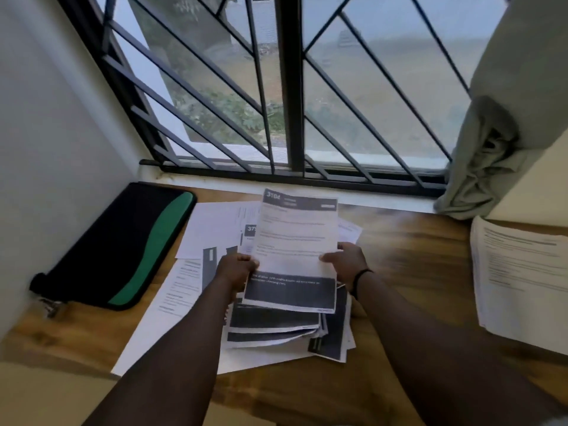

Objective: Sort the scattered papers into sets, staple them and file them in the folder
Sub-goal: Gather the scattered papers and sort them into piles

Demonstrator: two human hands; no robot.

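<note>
Fingers of left hand [236, 269] and right hand [345, 262] pinch one printed sheet [295, 238] (opposite edges) above scattered papers [276, 330].

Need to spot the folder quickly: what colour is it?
Black with a wavy green stripe, the folder shows in the head view, left on the desk.

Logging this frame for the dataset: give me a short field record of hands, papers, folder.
left hand: grips left edge of held sheet
right hand: grips its right edge
held sheet: printed, dark header and footer bands, lifted above the pile
loose papers: overlapping on wooden table, unsorted
folder: black with green stripe, closed, left of papers
side stack: printed pages at right edge
stapler: not visible
</note>
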